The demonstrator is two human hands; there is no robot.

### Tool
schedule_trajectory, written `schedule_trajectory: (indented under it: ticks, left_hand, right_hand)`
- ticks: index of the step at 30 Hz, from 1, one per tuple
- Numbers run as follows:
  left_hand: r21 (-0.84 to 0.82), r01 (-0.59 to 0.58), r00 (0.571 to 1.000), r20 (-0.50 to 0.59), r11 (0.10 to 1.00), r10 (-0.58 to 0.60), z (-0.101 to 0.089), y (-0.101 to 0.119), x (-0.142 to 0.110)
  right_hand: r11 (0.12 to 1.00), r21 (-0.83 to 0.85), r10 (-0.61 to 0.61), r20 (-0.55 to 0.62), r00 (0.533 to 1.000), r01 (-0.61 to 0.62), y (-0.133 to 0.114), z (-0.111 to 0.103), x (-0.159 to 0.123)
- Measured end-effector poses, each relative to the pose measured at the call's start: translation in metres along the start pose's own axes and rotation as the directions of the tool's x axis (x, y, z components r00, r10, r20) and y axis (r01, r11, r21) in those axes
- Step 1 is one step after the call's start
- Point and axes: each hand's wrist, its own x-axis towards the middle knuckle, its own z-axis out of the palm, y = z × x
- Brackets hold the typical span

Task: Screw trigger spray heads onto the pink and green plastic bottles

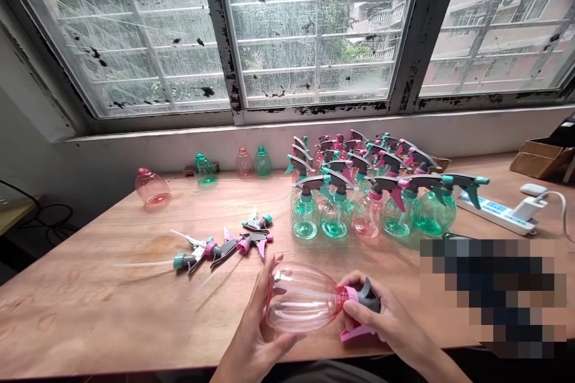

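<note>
Clear pink plastic: the ribbed pink btl (305, 299) is held sideways in both hands near the front edge of the wooden tbl (90, 311), base to the L, neck to the R. L hand (258, 326) cups the base end, fingers on the far side & thumb along the near/lower side. R hand (381, 314) pinches the pink collar (348, 294) at the neck b/w thumb & fingers; the dark grey spray head (368, 298) sits partly hidden in its grip, pink trigger (357, 333) pointing down toward the tbl edge. Collar is at the neck, but can't tell how tight. Just beyond L hand, a small heap of loose spray heads (222, 251), teal & pink collars mixed, some w/ thin tubes stuck out over the wood. Further back, 4 open-necked btls stand apart from the rest: pink one (153, 188) far L, then green one (205, 170), then a 2nd pink (243, 163) & 2nd green (263, 163) side by side near the wall. Back R of ctr, a packed group of btls w/ heads on; front row runs green (305, 219), green, pink, green, green. R of those: white power strip (498, 213) w/ adapter & cable, cardboard box (532, 158) behind. Patch at R is pixelated, can't ID. Barred window (314, 30) w/ peeling frame across the back.
</note>
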Motion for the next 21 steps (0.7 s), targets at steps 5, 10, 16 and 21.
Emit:
schedule_trajectory:
  ticks: [5,10,16,21]
  left_hand:
    - [-0.003,-0.040,0.999,0.016,0.999,0.040,0.0023,0.0014,-0.0011]
    - [0.026,-0.029,1.000,0.005,0.999,0.028,0.0008,-0.0014,-0.0020]
    - [0.030,0.014,1.000,0.014,0.999,-0.015,-0.0019,-0.0011,-0.0024]
    - [0.040,-0.001,1.000,0.025,0.999,0.000,-0.0020,0.0015,0.0006]
  right_hand:
    - [1.000,-0.015,0.005,-0.018,1.000,-0.005,0.0002,0.0006,0.0001]
    - [1.000,0.012,0.026,-0.022,0.999,-0.026,0.0026,-0.0007,-0.0007]
    - [0.998,0.057,0.026,0.000,1.000,-0.026,0.0012,0.0009,-0.0013]
    - [0.998,0.054,0.025,-0.002,1.000,-0.025,-0.0001,0.0009,-0.0008]
